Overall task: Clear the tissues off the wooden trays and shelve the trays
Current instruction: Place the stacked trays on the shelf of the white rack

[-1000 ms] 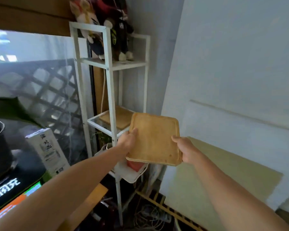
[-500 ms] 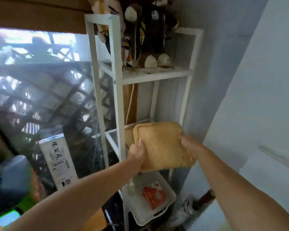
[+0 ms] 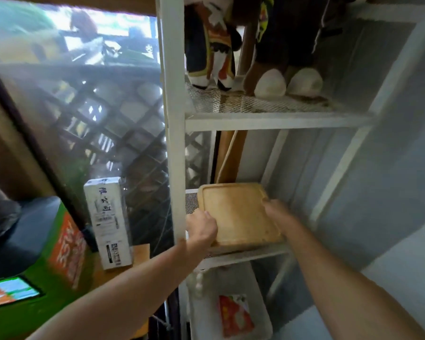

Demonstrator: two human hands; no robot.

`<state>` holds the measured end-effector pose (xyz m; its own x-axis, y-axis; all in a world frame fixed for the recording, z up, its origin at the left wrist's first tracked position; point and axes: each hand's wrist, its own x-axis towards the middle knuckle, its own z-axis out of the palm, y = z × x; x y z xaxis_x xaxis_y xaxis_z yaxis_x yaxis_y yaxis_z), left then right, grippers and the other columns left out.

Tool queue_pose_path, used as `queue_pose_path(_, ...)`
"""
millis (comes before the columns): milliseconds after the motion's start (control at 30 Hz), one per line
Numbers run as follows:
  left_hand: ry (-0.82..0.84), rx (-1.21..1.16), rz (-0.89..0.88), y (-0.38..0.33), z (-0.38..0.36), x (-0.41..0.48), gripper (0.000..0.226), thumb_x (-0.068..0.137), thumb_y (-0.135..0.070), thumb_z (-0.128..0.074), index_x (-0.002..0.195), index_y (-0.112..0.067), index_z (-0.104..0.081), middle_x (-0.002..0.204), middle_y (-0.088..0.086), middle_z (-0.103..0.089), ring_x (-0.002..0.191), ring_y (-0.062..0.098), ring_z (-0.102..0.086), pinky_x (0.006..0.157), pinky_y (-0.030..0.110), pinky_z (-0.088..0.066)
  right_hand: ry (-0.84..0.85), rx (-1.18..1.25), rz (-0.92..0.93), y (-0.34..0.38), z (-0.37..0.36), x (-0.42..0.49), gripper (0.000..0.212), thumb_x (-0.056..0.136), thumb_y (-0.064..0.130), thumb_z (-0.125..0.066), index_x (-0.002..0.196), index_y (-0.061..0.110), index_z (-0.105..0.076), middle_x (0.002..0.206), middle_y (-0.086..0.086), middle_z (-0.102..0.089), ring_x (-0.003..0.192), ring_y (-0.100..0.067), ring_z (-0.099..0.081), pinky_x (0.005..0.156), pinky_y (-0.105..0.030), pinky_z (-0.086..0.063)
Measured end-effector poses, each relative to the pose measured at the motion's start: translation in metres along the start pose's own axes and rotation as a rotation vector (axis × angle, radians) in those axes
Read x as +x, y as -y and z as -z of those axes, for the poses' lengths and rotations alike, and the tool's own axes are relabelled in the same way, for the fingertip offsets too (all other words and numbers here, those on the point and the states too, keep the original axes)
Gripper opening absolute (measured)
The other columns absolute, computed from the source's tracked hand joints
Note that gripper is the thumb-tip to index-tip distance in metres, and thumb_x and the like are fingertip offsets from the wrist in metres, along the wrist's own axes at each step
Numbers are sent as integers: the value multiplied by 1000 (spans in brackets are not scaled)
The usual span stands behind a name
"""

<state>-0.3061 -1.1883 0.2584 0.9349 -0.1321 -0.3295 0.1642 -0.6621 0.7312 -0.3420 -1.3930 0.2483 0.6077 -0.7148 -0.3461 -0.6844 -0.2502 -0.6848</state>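
A square wooden tray (image 3: pixel 238 212) with a raised rim lies flat on the middle mesh shelf (image 3: pixel 245 253) of a white metal rack (image 3: pixel 174 143). My left hand (image 3: pixel 201 228) grips the tray's near left edge, just inside the rack's front post. My right hand (image 3: pixel 279 215) holds its right edge. An earlier-seen second tray is hidden under this one; I cannot tell if they touch. No tissues are in view.
Plush toys (image 3: pixel 233 45) stand on the upper mesh shelf. A white plastic bin (image 3: pixel 206 312) with a red packet sits below. A white carton (image 3: pixel 108 222) and a green box (image 3: pixel 59 251) stand left of the rack. Grey wall on the right.
Both hands carried the tray forward from in front of the rack onto the middle shelf. The view moved closer to the rack.
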Motion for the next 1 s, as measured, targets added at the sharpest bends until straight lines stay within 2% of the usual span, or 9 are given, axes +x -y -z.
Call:
queue_pose_path(100,-44,25,55,-6,-6,9,37,104,-20,-32,116,2,-60,122,22,-57,107,32,-56,90,39,-47,12,-33,27,2,-3,18,48,103,34,-41,131,0,-58,133,-22,-59,120,-35,-56,95,-36,-46)
queue_pose_path(200,-38,19,108,-10,-15,8,33,103,-20,-34,123,-2,-53,131,21,-44,114,34,-49,99,44,-42,14,-82,41,-3,-3,30,43,102,27,-41,130,0,-60,134,-22,-59,121,-37,-56,97,-36,-45)
queue_pose_path(300,-51,-7,134,-9,-23,10,29,102,-20,-38,121,-3,-51,135,19,-38,117,35,-47,102,49,-43,8,-89,51,-5,-1,39,42,101,29,-43,128,3,-62,131,-21,-61,118,-37,-58,99,-40,-47)
queue_pose_path(500,-85,-64,98,-1,-32,8,25,103,-18,-36,116,-4,-52,134,17,-36,115,31,-43,98,41,-43,1,-46,71,-13,-9,44,39,98,29,-50,123,4,-66,125,-21,-66,113,-37,-61,98,-45,-50)
queue_pose_path(600,-99,-71,92,-1,-34,7,22,103,-20,-38,115,-7,-51,135,15,-37,109,26,-41,96,39,-41,20,-40,75,-14,-8,44,40,99,30,-51,129,6,-63,128,-19,-64,116,-37,-60,99,-46,-49)
queue_pose_path(700,-127,-97,85,1,-38,5,15,103,-19,-40,107,-8,-49,134,14,-38,112,26,-42,99,39,-43,38,-66,88,-12,-7,41,45,100,34,-49,137,11,-56,137,-17,-59,122,-36,-56,101,-42,-46)
queue_pose_path(833,-134,-102,79,3,-38,5,24,103,-19,-39,115,-4,-52,135,16,-41,117,28,-43,104,43,-41,91,-76,65,-12,-6,37,50,102,37,-43,145,13,-45,146,-15,-50,130,-35,-48,105,-42,-42)
queue_pose_path(1000,-94,-121,81,2,-31,5,26,103,-19,-39,119,-4,-52,136,17,-41,117,29,-44,103,42,-43,110,-38,32,-12,-5,31,54,100,43,-45,145,12,-45,144,-15,-51,127,-34,-51,102,-40,-43)
